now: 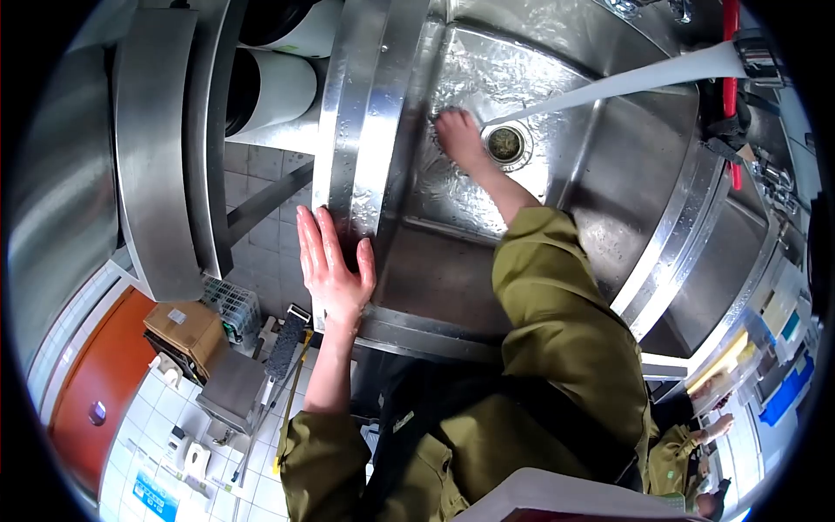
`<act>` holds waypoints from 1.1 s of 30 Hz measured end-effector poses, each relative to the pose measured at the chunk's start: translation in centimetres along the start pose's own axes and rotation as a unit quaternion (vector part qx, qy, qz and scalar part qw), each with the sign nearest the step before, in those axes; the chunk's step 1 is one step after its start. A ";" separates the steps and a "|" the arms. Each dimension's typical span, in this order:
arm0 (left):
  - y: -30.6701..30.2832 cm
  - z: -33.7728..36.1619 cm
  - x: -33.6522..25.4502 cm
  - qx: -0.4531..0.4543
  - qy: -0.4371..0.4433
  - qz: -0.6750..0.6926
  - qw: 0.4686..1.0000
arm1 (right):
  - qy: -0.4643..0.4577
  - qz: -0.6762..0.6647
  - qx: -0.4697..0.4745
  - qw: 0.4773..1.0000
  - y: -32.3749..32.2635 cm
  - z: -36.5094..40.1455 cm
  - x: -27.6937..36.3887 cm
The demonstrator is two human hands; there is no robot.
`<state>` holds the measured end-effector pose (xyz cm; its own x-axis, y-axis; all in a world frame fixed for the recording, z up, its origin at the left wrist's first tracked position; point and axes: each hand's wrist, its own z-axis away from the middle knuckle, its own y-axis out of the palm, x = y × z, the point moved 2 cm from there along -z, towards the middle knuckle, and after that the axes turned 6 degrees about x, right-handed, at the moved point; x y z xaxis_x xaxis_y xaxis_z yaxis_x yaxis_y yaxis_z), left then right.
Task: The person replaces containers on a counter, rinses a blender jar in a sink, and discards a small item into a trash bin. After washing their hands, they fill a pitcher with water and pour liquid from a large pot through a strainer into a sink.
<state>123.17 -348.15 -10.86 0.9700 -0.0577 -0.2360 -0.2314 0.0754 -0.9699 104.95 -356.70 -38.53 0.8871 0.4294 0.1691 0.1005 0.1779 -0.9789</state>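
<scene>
My left hand (337, 277) rests on the metal rim (348, 165) at the sink's left side, wet, its fingers spread and nothing in it. Inside the steel sink (435, 265), my right hand (461, 139) is low over the wet bottom, just left of the round drain (505, 145). Its fingers are blurred and look curled, so what they hold, if anything, cannot be made out. A white stream of water (626, 84) runs from the tap (758, 57) at the upper right and lands beside that hand.
A second basin (696, 287) lies to the right. White cylindrical containers (283, 90) stand under the counter at upper left. A cardboard box (184, 328), a grey crate (233, 304) and a long brush (285, 344) are at lower left. Another person (674, 457) works at lower right.
</scene>
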 end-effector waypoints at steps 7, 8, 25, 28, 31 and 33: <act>-0.2 0.1 -0.2 -0.009 -0.002 -0.014 1.000 | 0.025 -0.662 0.024 0.749 5.9 13.4 -1.4; -0.2 0.1 -0.3 -0.009 -0.002 -0.010 1.000 | -0.149 -0.354 0.092 0.919 4.3 14.2 1.2; -0.3 0.0 -0.3 -0.018 0.002 -0.002 1.000 | -0.228 -0.067 0.075 0.968 -1.3 12.5 -4.9; -0.5 0.0 -0.4 -0.016 -0.002 0.001 1.000 | 0.036 -0.110 -0.035 0.993 -4.3 8.5 -7.7; -0.4 0.1 -0.2 -0.032 0.002 -0.003 0.999 | 0.289 -0.125 -0.304 0.899 -10.4 6.6 -9.9; -0.7 0.1 -0.4 -0.038 0.003 0.002 0.999 | 0.258 -0.115 -0.504 0.816 -20.5 4.4 -11.5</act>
<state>122.99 -348.09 -10.14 0.9688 -0.0631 -0.2398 -0.2403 0.0008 -0.9707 90.74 -361.37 -19.95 0.8379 0.0103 0.5457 0.3793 -0.7298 -0.5687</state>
